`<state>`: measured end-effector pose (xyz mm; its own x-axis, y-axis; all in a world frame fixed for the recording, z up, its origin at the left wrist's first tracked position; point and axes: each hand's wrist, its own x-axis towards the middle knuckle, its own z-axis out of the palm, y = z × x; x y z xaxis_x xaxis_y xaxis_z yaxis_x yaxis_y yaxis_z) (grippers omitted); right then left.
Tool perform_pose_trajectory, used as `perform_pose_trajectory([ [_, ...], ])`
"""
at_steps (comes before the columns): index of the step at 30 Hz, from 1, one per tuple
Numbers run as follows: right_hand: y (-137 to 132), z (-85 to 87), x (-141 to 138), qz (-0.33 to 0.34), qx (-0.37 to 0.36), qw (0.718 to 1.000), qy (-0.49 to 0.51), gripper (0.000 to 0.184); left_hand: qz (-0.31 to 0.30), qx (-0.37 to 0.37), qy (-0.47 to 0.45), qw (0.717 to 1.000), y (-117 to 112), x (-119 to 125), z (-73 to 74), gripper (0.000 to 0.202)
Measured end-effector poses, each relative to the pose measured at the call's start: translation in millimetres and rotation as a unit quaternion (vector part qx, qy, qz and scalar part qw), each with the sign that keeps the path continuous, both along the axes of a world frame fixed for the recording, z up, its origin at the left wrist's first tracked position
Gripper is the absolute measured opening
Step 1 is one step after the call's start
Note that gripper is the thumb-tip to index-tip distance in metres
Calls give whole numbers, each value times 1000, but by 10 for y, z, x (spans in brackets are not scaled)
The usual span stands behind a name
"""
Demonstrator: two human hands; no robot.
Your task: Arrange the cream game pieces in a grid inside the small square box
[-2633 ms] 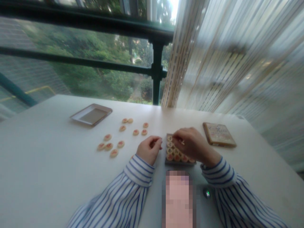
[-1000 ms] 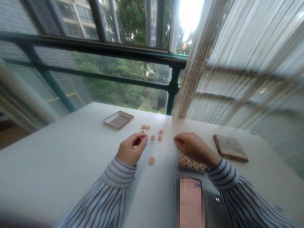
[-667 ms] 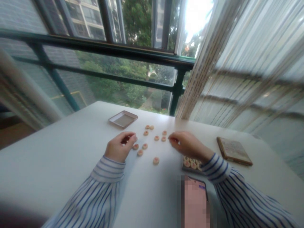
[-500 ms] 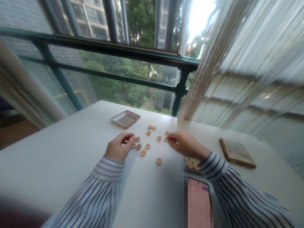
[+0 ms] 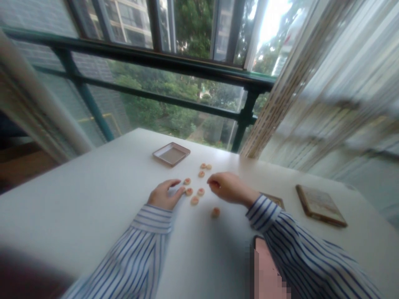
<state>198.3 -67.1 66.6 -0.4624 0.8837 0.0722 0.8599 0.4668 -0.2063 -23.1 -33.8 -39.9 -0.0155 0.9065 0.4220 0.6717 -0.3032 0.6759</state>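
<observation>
Several round wooden discs with red marks lie scattered on the white table. My left hand rests on the table with its fingers spread, the fingertips touching a disc. My right hand is curled over the discs just to the right, its fingers pinched together; what they hold is hidden. One disc lies alone nearer to me. A small box is mostly hidden behind my right sleeve.
A shallow brown tray sits beyond the discs. A flat brown lid lies at the right. A phone lies at the near edge. A dark railing, windows and a bead curtain stand behind the table.
The view has swung left and up. My right hand left the box and reached left to the loose discs. My left hand moved left to them and opened from a pinch.
</observation>
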Motion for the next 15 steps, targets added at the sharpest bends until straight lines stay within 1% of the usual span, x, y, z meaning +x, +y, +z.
perform_pose_trajectory([
  [5, 15, -28, -139, 14, -7, 999, -29, 23, -9, 5, 38, 999, -2, -18, -61, 33],
  [8, 28, -56, -192, 6, -15, 999, -36, 22, -16, 7, 54, 998, -10, -9, -72, 32],
  [15, 55, -112, -206, 1, -19, 999, -32, 24, -21, 3, 81, 996, 11, -13, -119, 31],
])
